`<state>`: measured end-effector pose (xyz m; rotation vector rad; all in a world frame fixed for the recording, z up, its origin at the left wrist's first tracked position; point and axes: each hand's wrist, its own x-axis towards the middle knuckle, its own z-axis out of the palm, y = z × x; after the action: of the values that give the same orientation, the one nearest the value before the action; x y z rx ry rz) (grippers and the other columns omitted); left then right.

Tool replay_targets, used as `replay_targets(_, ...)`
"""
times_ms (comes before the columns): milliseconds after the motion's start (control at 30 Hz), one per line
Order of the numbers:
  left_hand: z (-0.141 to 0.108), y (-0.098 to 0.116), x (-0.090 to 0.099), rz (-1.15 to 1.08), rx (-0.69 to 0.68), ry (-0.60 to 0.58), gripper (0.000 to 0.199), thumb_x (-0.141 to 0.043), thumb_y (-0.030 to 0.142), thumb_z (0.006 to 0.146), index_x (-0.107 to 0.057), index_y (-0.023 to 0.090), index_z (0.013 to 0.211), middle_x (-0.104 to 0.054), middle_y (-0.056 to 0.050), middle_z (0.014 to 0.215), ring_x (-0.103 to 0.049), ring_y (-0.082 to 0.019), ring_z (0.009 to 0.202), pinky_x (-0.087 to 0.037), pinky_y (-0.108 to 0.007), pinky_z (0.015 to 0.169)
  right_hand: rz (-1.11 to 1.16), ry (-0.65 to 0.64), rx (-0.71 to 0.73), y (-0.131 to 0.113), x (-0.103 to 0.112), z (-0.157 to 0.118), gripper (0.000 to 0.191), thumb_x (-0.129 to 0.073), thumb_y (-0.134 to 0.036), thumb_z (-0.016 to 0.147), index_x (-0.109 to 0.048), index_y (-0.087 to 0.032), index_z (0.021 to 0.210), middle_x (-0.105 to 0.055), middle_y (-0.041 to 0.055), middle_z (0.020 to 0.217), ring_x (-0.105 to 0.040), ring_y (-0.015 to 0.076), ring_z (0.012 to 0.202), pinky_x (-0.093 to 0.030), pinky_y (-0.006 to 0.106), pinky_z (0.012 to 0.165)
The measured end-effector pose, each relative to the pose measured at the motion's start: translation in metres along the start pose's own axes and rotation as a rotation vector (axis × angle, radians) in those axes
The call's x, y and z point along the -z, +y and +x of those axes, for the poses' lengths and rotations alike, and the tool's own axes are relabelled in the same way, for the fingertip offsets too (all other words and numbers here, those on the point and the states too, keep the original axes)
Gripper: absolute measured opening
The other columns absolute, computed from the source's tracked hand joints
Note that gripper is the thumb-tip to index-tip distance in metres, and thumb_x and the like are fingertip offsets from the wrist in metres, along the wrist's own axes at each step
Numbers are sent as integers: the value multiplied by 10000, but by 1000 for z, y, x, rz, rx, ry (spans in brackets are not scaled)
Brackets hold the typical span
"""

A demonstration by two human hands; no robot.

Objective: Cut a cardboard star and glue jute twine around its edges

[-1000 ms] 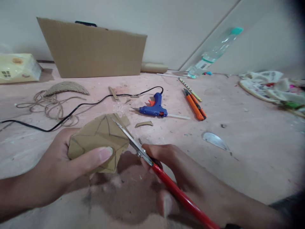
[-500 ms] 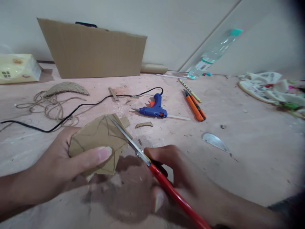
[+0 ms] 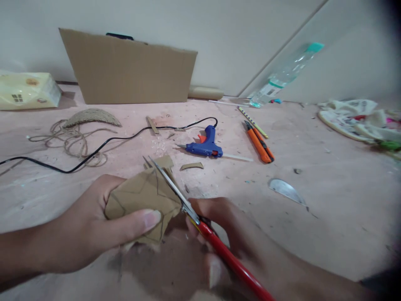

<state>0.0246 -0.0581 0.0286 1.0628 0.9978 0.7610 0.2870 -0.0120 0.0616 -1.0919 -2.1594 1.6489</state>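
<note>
Well, on a pinkish surface (image 3: pixel 338 184) by a pale wall (image 3: pixel 232 33), a glue gun (image 3: pixel 205 147) lies beyond the cardboard piece (image 3: pixel 140 193) pinched in the left hand (image 3: pixel 90 223), the right hand (image 3: pixel 250 238) gripping scissors (image 3: pixel 219 247).

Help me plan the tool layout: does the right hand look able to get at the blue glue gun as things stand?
Probably not: the right hand holds the red-handled scissors, which would likely need setting down first. Otherwise, nothing tall seems to block the blue glue gun.

Ahead of right hand (image 3: pixel 242 236), glue gun (image 3: pixel 201 149) obstructs; room — between cutter (image 3: pixel 258 144) and bundle (image 3: pixel 351 121).
</note>
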Motion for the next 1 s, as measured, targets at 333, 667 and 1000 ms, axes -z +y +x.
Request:
replay_targets(333, 1, -7, 1, -69, 49, -62, 467, -833, 682, 934, -830, 217, 972, -731, -27, 846, -632, -151, 760, -572, -186, 660, 168, -53, -85, 8, -6, -3, 850, -638, -1054, 805, -496, -218, 738, -441, -39, 676, -362, 115, 644, -314, 277, 545)
replay_targets(667, -4, -1, -17, -240, 152, -178, 391, -838, 622, 944, -821, 235, 996, -718, -4, 893, -567, -125, 751, -519, -164, 680, 229, -79, -23, -7, -2, -3, 773, -713, -972, 838, -683, -200, 848, -623, 31, 835, -556, 192, 800, -474, 278, 656)
replay_targets(1000, -4, -2, -18, -196, 138, -123, 398, -840, 627, 943, -840, 235, 1009, -739, -11, 884, -557, -115, 726, -535, -161, 681, 325, -97, -14, 4, -6, -1, 724, -727, -894, 908, -599, -192, 787, -499, -21, 747, -417, 121, 682, -366, 235, 564)
